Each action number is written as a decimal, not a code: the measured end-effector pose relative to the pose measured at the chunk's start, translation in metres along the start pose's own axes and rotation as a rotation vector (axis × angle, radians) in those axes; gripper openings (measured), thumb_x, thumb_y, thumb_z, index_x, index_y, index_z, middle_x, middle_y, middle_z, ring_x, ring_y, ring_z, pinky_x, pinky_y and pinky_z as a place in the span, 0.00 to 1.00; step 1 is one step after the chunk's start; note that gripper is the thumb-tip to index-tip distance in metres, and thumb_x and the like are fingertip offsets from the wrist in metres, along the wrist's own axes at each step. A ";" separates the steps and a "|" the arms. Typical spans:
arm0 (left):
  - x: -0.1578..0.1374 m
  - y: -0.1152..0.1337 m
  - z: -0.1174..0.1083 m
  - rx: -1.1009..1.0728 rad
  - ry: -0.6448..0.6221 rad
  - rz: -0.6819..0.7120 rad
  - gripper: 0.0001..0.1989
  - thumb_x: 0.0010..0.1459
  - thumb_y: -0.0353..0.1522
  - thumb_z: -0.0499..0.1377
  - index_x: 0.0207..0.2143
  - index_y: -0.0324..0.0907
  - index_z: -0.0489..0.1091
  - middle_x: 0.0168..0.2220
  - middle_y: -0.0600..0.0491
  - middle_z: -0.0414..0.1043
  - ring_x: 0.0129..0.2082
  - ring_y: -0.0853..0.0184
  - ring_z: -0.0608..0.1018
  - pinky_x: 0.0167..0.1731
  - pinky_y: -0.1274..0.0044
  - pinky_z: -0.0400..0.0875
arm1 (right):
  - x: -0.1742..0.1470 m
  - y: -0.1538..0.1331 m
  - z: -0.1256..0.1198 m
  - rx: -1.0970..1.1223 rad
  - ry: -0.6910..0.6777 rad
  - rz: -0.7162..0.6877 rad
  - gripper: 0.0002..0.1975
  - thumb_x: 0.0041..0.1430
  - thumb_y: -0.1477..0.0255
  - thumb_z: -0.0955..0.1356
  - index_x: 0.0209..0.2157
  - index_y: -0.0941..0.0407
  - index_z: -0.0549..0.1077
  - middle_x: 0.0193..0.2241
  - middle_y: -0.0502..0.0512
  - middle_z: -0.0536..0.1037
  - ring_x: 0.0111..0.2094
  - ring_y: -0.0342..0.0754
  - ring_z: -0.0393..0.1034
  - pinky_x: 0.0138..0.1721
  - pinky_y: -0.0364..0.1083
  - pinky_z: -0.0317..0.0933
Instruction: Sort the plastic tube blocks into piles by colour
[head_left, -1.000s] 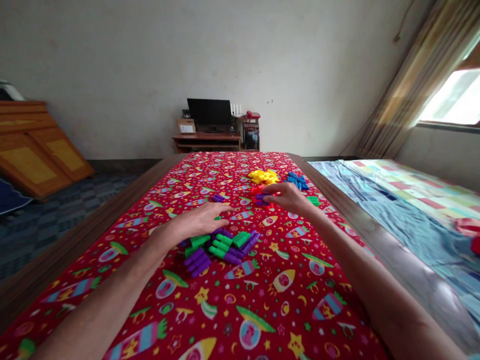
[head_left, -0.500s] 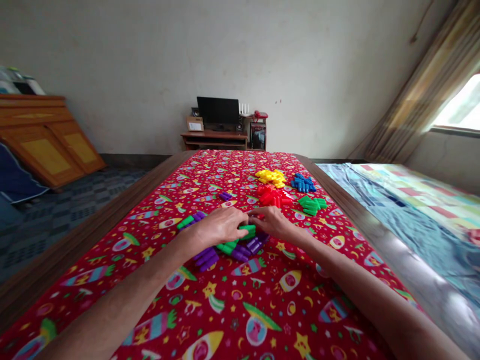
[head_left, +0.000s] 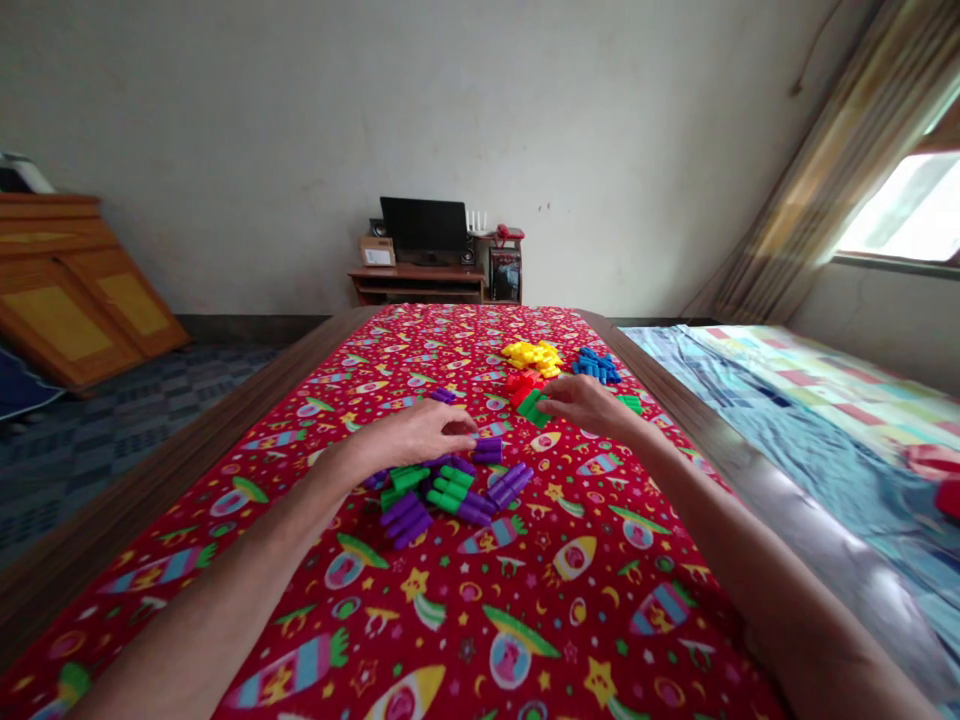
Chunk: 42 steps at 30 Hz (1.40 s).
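My left hand point(head_left: 429, 436) is closed over the near pile, its thumb and fingertips pinching the end of a purple toy block point(head_left: 488, 451). Further right, my right hand point(head_left: 586, 406) grips a green toy block point(head_left: 533, 408) between thumb and fingers, in front of the red blocks point(head_left: 523, 384). Below my left hand lie mixed pieces, among them a green block point(head_left: 451, 489), a ridged purple block point(head_left: 511, 486) and another purple block point(head_left: 406, 520). My left hand covers part of this pile.
Yellow blocks point(head_left: 534, 357) and blue blocks point(head_left: 597, 366) sit in separate heaps at the far right. Green blocks point(head_left: 630, 403) show partly behind my right hand. A small purple group point(head_left: 442, 396) lies beyond my left hand. A red patterned cloth point(head_left: 480, 620) covers the table.
My hands have moved apart. The right one has gone right and forward with a green block; the left has shifted slightly left, a purple block now at its fingertips.
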<state>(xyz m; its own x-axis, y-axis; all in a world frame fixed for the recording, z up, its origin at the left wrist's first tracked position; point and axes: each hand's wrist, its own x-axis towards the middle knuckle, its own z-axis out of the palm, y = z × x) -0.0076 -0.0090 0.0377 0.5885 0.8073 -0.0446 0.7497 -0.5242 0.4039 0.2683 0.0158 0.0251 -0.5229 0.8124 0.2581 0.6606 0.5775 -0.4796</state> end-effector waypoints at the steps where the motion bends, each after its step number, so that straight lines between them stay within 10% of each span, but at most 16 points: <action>1: -0.004 0.001 -0.002 0.060 -0.076 -0.020 0.16 0.54 0.40 0.56 0.40 0.43 0.77 0.38 0.52 0.79 0.36 0.63 0.78 0.35 0.79 0.68 | -0.006 0.011 -0.010 -0.061 -0.071 0.028 0.13 0.58 0.68 0.66 0.24 0.60 0.75 0.17 0.48 0.68 0.21 0.38 0.57 0.24 0.41 0.48; 5: -0.013 0.011 -0.003 0.208 -0.241 -0.095 0.12 0.50 0.34 0.59 0.38 0.44 0.75 0.31 0.54 0.77 0.30 0.65 0.77 0.27 0.80 0.65 | -0.038 0.061 -0.049 -0.240 -0.261 0.191 0.09 0.52 0.72 0.67 0.23 0.59 0.77 0.17 0.49 0.70 0.21 0.40 0.60 0.25 0.41 0.50; 14: -0.007 0.020 0.011 0.258 -0.243 -0.086 0.15 0.45 0.33 0.63 0.38 0.42 0.75 0.35 0.53 0.77 0.34 0.64 0.76 0.30 0.80 0.66 | -0.058 0.105 -0.064 -0.380 0.044 0.394 0.11 0.46 0.77 0.65 0.28 0.59 0.80 0.21 0.53 0.77 0.24 0.44 0.68 0.26 0.41 0.55; 21: 0.009 0.000 0.003 -0.140 0.203 0.015 0.17 0.47 0.39 0.61 0.41 0.43 0.75 0.35 0.54 0.78 0.35 0.63 0.78 0.37 0.76 0.71 | -0.047 0.064 -0.050 -0.405 0.322 0.357 0.14 0.57 0.72 0.62 0.27 0.61 0.78 0.19 0.53 0.72 0.22 0.41 0.60 0.25 0.42 0.48; 27: 0.024 0.009 0.031 -0.471 0.346 0.037 0.20 0.45 0.37 0.63 0.43 0.42 0.72 0.36 0.52 0.79 0.37 0.61 0.80 0.41 0.71 0.75 | -0.027 -0.014 -0.002 0.068 0.082 -0.082 0.17 0.64 0.62 0.62 0.40 0.59 0.77 0.26 0.51 0.75 0.24 0.40 0.62 0.27 0.40 0.52; 31: 0.022 0.027 0.039 -0.446 0.356 0.076 0.20 0.48 0.35 0.62 0.45 0.43 0.70 0.39 0.52 0.79 0.39 0.62 0.80 0.41 0.73 0.75 | -0.019 -0.030 0.026 0.100 0.044 -0.139 0.13 0.61 0.65 0.65 0.35 0.59 0.77 0.23 0.49 0.74 0.23 0.39 0.60 0.26 0.39 0.50; 38: 0.006 -0.016 -0.002 0.102 0.252 -0.150 0.17 0.49 0.37 0.60 0.42 0.42 0.74 0.43 0.48 0.79 0.44 0.57 0.79 0.46 0.71 0.70 | -0.026 0.041 -0.019 -0.203 0.533 0.232 0.13 0.58 0.68 0.65 0.36 0.58 0.80 0.26 0.55 0.79 0.26 0.45 0.68 0.28 0.42 0.54; 42: 0.006 -0.047 -0.002 0.109 0.165 -0.222 0.19 0.48 0.38 0.58 0.43 0.41 0.75 0.41 0.47 0.80 0.41 0.58 0.79 0.42 0.74 0.70 | -0.039 0.095 -0.033 -0.332 0.588 0.425 0.17 0.56 0.70 0.64 0.43 0.58 0.80 0.31 0.60 0.82 0.30 0.50 0.73 0.30 0.44 0.59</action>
<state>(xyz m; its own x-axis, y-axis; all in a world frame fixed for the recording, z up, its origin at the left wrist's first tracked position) -0.0401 0.0215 0.0202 0.3559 0.9340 0.0314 0.8881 -0.3485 0.2997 0.3690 0.0416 -0.0033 0.1187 0.8243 0.5536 0.9139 0.1273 -0.3855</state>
